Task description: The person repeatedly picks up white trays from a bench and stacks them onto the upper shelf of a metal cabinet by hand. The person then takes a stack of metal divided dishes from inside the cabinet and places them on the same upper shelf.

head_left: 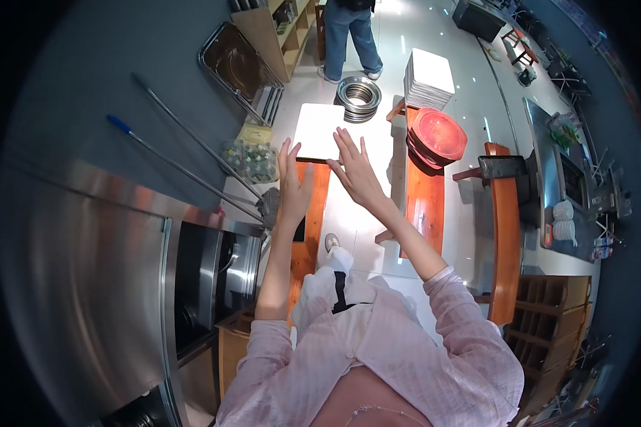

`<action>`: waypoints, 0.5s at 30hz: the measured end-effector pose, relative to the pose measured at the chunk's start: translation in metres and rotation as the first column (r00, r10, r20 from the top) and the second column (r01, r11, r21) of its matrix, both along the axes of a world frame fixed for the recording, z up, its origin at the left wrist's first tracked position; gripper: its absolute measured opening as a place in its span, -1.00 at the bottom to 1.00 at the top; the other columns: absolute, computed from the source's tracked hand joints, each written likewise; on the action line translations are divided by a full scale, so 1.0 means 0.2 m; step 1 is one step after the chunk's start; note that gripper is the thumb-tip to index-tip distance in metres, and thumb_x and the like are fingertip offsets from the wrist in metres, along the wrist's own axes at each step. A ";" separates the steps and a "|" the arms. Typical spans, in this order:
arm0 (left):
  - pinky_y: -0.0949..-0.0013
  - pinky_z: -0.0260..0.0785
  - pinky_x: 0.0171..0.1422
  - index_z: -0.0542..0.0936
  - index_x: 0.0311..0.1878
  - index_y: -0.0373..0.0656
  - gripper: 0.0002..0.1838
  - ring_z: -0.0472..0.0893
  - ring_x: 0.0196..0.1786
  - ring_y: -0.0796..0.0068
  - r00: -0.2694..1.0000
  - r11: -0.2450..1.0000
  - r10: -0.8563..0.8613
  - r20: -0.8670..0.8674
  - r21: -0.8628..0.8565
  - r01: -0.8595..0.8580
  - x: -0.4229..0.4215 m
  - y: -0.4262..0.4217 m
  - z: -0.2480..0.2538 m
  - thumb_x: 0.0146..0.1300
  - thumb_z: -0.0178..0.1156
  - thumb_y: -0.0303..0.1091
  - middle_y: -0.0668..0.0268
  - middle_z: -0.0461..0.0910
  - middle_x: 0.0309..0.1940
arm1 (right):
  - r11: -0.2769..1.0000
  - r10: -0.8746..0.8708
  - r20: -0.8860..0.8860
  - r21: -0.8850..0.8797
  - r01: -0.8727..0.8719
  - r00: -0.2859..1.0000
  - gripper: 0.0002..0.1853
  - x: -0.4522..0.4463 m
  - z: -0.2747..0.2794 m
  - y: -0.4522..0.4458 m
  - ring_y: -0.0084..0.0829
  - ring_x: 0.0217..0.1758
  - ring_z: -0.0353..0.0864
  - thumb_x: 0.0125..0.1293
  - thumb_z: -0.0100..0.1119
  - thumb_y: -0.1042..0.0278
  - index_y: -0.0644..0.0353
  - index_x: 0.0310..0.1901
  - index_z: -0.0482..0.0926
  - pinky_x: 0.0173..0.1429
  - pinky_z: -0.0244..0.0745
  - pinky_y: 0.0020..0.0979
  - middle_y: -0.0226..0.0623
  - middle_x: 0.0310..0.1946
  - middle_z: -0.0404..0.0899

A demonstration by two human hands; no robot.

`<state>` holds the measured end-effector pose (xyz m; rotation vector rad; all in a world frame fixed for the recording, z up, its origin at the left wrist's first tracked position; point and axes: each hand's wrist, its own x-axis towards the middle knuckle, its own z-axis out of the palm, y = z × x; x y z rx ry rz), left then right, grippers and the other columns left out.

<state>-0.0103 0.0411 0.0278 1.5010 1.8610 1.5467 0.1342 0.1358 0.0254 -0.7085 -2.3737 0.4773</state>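
Observation:
A white rectangular board or tray (319, 131) with rounded corners lies at the far end of a wooden bench (313, 228). My left hand (295, 186) is at its near left corner, palm inward and fingers stretched out. On the opposite side, my right hand (356, 174) has its fingers spread by the near right corner. Both hands look open. Whether the fingertips touch the board's edge I cannot tell.
Silver metal rings (357, 98) are stacked on the floor. A second bench (424, 206) bears red trays (439, 138), with stacked white boards (430, 75) beyond. Mops (185, 171), bagged bottles (252, 161) and a steel cabinet (92, 285) stand left. A person (352, 39) stands ahead.

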 end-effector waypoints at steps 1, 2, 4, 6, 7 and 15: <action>0.10 0.05 0.51 0.28 0.32 -0.32 -0.54 0.12 0.49 0.10 0.999 0.999 0.033 0.028 -0.023 -0.033 -0.05 0.06 -0.04 0.42 0.02 -0.36 0.08 0.08 0.42 | 1.000 0.006 0.020 -0.004 -0.006 1.000 -0.35 -0.06 -0.03 0.06 -0.14 0.56 0.00 0.51 -0.14 0.04 0.35 0.43 0.08 0.57 -0.21 0.07 -0.03 0.46 0.06; 0.10 0.05 0.51 0.28 0.32 -0.32 -0.54 0.12 0.49 0.10 0.998 0.999 0.044 0.038 -0.028 -0.043 -0.10 0.12 -0.07 0.42 0.02 -0.36 0.08 0.08 0.42 | 1.000 0.013 0.034 -0.004 -0.013 0.999 -0.35 -0.12 -0.06 0.12 -0.14 0.56 0.00 0.51 -0.14 0.04 0.35 0.43 0.08 0.56 -0.21 0.07 -0.03 0.46 0.07; 0.11 0.06 0.50 0.27 0.33 -0.31 -0.54 0.15 0.47 0.08 0.998 0.995 0.065 0.009 -0.080 -0.064 -0.19 0.23 -0.14 0.42 0.01 -0.37 0.06 0.11 0.40 | 0.999 0.029 0.052 -0.028 -0.027 0.998 -0.36 -0.20 -0.10 0.25 -0.14 0.56 0.00 0.52 -0.16 0.05 0.37 0.42 0.09 0.56 -0.21 0.07 -0.02 0.46 0.07; 0.11 0.07 0.49 0.27 0.32 -0.32 -0.54 0.16 0.46 0.06 0.996 0.990 0.090 -0.001 -0.112 -0.089 -0.26 0.35 -0.20 0.42 0.02 -0.37 0.03 0.13 0.39 | 0.996 0.027 0.060 -0.091 -0.022 0.998 -0.36 -0.24 -0.17 0.33 -0.13 0.56 0.00 0.52 -0.16 0.05 0.38 0.42 0.10 0.56 -0.24 0.07 -0.01 0.46 0.07; 0.12 0.07 0.49 0.27 0.32 -0.32 -0.53 0.18 0.45 0.04 0.994 0.985 0.104 -0.022 -0.132 -0.106 -0.28 0.38 -0.22 0.41 0.02 -0.36 0.01 0.15 0.37 | 0.992 0.029 0.065 -0.128 -0.020 0.997 -0.36 -0.25 -0.21 0.37 -0.13 0.56 -0.01 0.52 -0.17 0.04 0.39 0.41 0.10 0.57 -0.27 0.04 -0.01 0.46 0.07; 0.12 0.08 0.47 0.29 0.30 -0.33 -0.53 0.25 0.41 0.05 0.955 0.946 0.224 0.193 -0.277 -0.166 -0.46 0.72 -0.46 0.39 0.05 -0.37 -0.04 0.28 0.29 | 0.920 0.083 0.218 -0.393 0.009 0.972 -0.36 -0.31 -0.55 0.83 -0.15 0.59 -0.09 0.53 -0.21 0.03 0.31 0.45 0.05 0.59 -0.28 -0.01 -0.04 0.50 0.01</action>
